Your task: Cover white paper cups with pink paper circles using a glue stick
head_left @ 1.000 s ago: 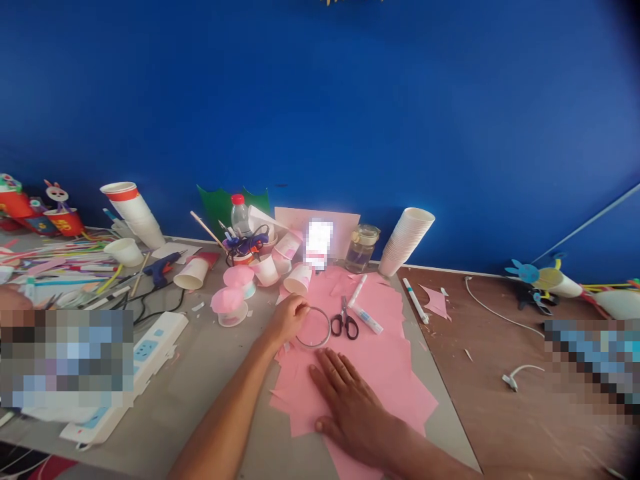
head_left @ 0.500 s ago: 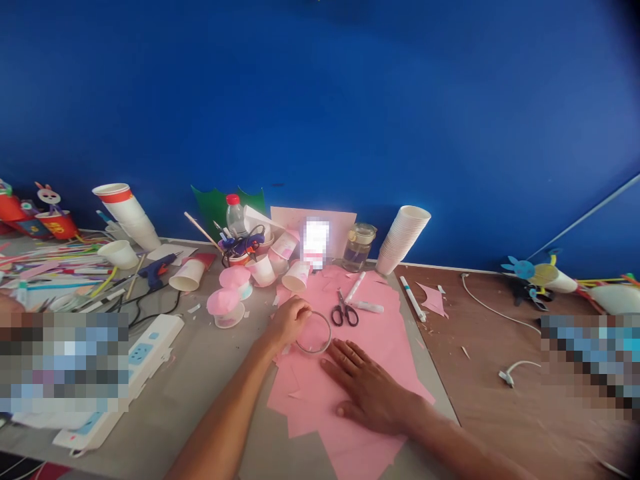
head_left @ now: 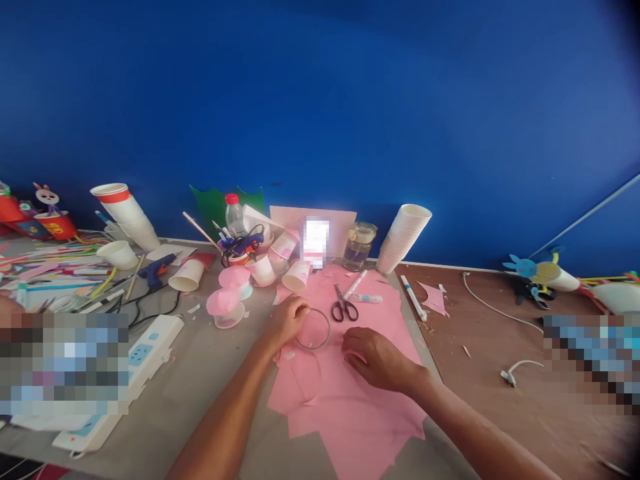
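My left hand [head_left: 290,319] is closed, its fingers pinching the left edge of a thin grey ring [head_left: 329,331] over the pink paper [head_left: 350,413]. Nothing shows in my right hand [head_left: 375,357], which is to the right of the ring, apart from it; its fingers are loosely bent and the thumb stands away from them. Just beyond the ring lie black-handled scissors [head_left: 345,310], blades pointing away. Beside them are a white marker [head_left: 356,283] and a clear-capped pen [head_left: 367,299]. Faint cut or crease lines mark the paper below the ring.
Pink-topped paper cups [head_left: 225,307] stand left of the paper, near a white power strip [head_left: 123,380] and a glue gun [head_left: 154,270]. Along the blue wall are a glass jar [head_left: 359,247] and a tall cup stack [head_left: 404,240]. White cables [head_left: 493,307] cross the brown tabletop at right.
My right hand has lifted from lying flat beside the ring and drawn right, its fingers bending. The ring has barely shifted in my left hand. The clear-capped pen has moved slightly.
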### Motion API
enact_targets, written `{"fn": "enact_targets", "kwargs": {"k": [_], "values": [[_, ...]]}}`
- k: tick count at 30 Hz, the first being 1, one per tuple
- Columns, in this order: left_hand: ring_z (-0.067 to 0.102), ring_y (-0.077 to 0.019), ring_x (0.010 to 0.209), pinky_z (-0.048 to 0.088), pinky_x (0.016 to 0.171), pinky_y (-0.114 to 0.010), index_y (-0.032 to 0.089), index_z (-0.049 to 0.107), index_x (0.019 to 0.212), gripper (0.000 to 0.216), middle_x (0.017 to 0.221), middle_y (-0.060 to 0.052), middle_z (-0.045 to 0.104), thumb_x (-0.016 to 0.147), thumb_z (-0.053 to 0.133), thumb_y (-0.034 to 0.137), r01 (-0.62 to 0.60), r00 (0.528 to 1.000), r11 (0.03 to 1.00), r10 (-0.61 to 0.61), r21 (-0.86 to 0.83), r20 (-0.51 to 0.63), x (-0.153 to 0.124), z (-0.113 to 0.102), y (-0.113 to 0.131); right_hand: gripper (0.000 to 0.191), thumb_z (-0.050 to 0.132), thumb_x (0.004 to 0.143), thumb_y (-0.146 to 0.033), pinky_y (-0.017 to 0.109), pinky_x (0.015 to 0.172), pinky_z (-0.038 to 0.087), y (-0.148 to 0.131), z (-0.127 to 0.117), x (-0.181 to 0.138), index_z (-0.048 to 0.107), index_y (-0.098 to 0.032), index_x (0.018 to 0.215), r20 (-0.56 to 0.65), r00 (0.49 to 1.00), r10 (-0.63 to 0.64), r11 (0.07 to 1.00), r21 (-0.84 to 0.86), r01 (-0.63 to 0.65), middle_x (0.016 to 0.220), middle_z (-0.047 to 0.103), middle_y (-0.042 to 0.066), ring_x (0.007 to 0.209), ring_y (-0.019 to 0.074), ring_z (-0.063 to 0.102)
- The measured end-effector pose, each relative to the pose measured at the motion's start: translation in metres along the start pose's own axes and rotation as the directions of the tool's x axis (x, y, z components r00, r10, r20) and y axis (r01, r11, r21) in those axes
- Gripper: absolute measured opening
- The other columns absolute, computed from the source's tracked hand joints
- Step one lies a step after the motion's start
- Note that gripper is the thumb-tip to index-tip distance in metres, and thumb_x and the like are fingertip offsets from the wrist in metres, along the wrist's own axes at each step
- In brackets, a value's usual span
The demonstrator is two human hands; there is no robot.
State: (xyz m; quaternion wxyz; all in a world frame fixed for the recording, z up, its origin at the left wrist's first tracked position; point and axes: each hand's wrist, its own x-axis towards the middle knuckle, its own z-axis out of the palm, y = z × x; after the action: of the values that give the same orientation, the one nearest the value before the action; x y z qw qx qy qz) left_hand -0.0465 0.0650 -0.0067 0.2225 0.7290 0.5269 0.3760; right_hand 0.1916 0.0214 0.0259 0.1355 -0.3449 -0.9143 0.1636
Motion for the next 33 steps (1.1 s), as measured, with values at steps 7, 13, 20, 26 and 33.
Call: {"fn": "enact_targets", "kwargs": {"k": [7,13,20,26,33], "values": [[0.058,-0.0154,0.075,0.046,0.070,-0.027,0.020,0.060,0.077,0.012,0.080,-0.002,0.062,0.081,0.050,0.014,0.041,0.990,0.999,-0.040,0.003,-0.138,0.002,-0.004,-0.002,0.048,0.053,0.086,-0.032,0.052,0.100,0.040,-0.023,0.051,0.013,0.049,-0.008,0.127,-0.190,0.981,0.032,0.988,-0.142,-0.059,0.132,0.050,0.022,0.124,0.0336,0.045],[0.057,-0.0157,0.076,0.045,0.070,-0.028,0.020,0.059,0.077,0.012,0.079,-0.002,0.061,0.082,0.050,0.014,0.059,0.979,0.998,-0.057,0.004,-0.193,0.002,-0.006,-0.004,0.063,0.042,0.092,-0.049,0.053,0.109,0.030,-0.017,0.070,0.003,0.038,-0.009,0.140,-0.110,0.993,-0.029,0.973,-0.233,0.003,0.144,0.038,0.021,0.137,0.0343,0.028],[0.056,-0.0149,0.076,0.044,0.064,-0.025,0.020,0.059,0.077,0.012,0.080,-0.001,0.060,0.081,0.051,0.013,0.043,0.987,0.999,-0.046,-0.024,-0.151,0.001,-0.001,-0.003,0.063,0.039,0.094,-0.048,0.052,0.110,0.029,-0.011,0.046,-0.010,0.031,-0.013,0.145,0.025,0.996,-0.086,0.977,-0.193,0.089,0.149,0.031,0.017,0.140,0.0320,0.024],[0.057,-0.0144,0.075,0.046,0.068,-0.025,0.020,0.059,0.078,0.011,0.080,-0.001,0.060,0.081,0.051,0.013,0.044,0.996,0.999,-0.045,-0.014,-0.079,-0.001,-0.003,0.004,0.060,0.042,0.092,-0.049,0.051,0.110,0.030,-0.004,0.036,-0.012,0.038,-0.015,0.142,0.030,0.994,-0.105,0.987,-0.118,0.108,0.147,0.036,0.015,0.138,0.0310,0.028],[0.057,-0.0138,0.070,0.046,0.067,-0.025,0.020,0.061,0.078,0.014,0.079,-0.002,0.062,0.081,0.049,0.014,0.017,0.996,0.999,-0.019,0.029,0.081,-0.004,-0.002,0.016,0.042,0.043,0.093,-0.027,0.047,0.108,0.037,0.004,0.028,-0.012,0.046,-0.020,0.135,-0.059,0.995,-0.085,0.994,0.070,0.089,0.138,0.050,0.011,0.130,0.0245,0.042]]}}
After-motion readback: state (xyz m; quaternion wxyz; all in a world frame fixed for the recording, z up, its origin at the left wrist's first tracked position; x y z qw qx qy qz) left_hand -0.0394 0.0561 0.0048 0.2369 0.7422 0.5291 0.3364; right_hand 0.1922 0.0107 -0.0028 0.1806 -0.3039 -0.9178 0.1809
